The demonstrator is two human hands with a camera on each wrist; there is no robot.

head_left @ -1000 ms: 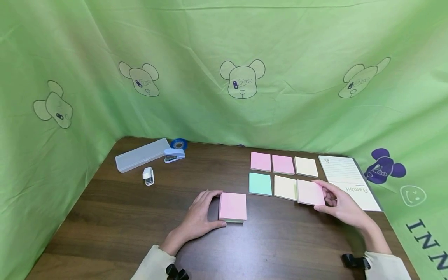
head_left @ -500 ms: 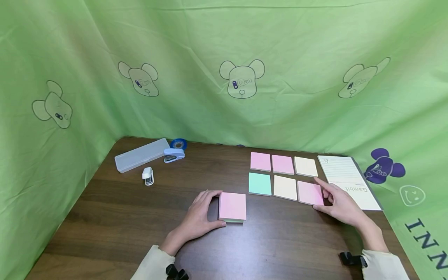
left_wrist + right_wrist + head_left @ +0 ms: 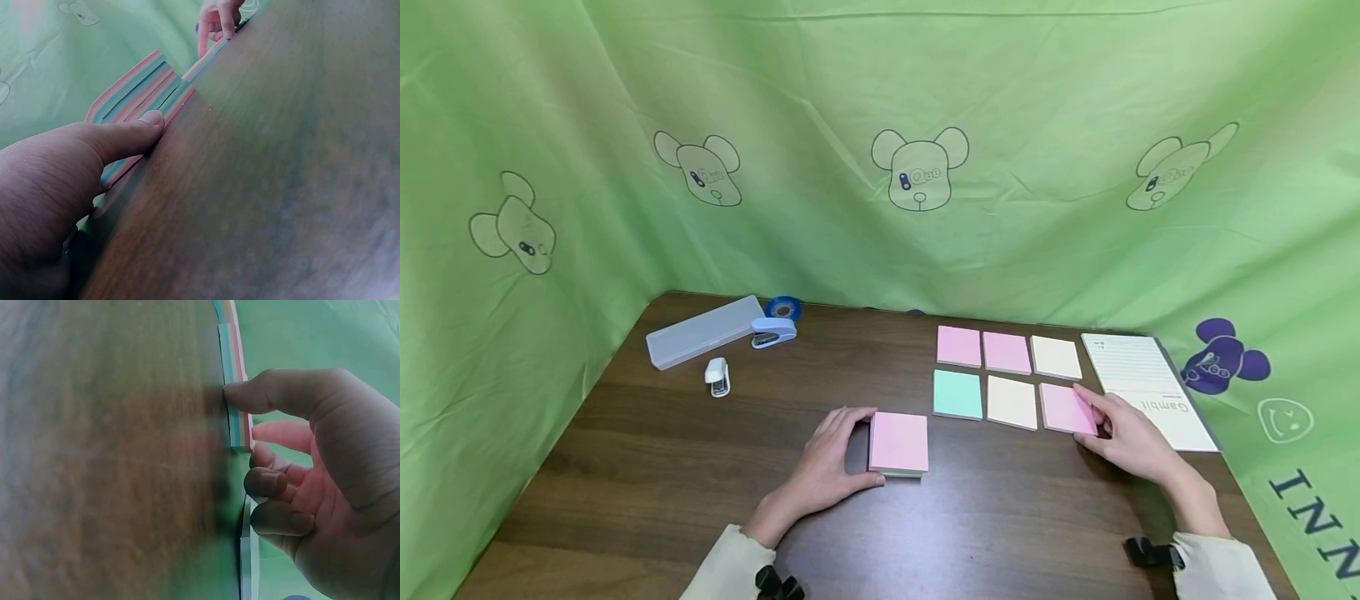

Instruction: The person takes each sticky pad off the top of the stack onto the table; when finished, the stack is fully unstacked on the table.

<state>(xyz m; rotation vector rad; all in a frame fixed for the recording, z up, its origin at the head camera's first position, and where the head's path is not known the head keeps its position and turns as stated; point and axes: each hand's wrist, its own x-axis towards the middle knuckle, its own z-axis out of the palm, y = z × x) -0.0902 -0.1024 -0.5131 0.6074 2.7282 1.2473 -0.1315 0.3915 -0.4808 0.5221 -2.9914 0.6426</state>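
Observation:
My left hand (image 3: 823, 462) holds a thick stack of sticky note pads (image 3: 898, 442), pink on top, with the thumb at its near edge and the fingers by its far left corner. Layered pink, yellow, green and blue edges of the stack (image 3: 134, 94) show in the left wrist view. Farther right, my right hand (image 3: 1131, 437) pinches a pink sticky note pad (image 3: 1065, 408) by its right side, thumb at the near corner and index finger at the far one. The pad lies on the table at the right end of the front row; its multicoloured edge (image 3: 232, 356) shows in the right wrist view.
Beside the pink pad lie a cream pad (image 3: 1012, 402) and a mint pad (image 3: 957, 394). Two pink pads (image 3: 958, 346) and a cream one (image 3: 1056, 357) form the row behind. A notepad (image 3: 1150, 392) lies right; a case (image 3: 703, 333), staplers (image 3: 773, 332) and blue tape (image 3: 783, 308) lie left.
The right hand has set the pink pad down from against the cream pad's edge and nudged it slightly right and away, leaving a narrow gap. The left hand and its stack have stayed put.

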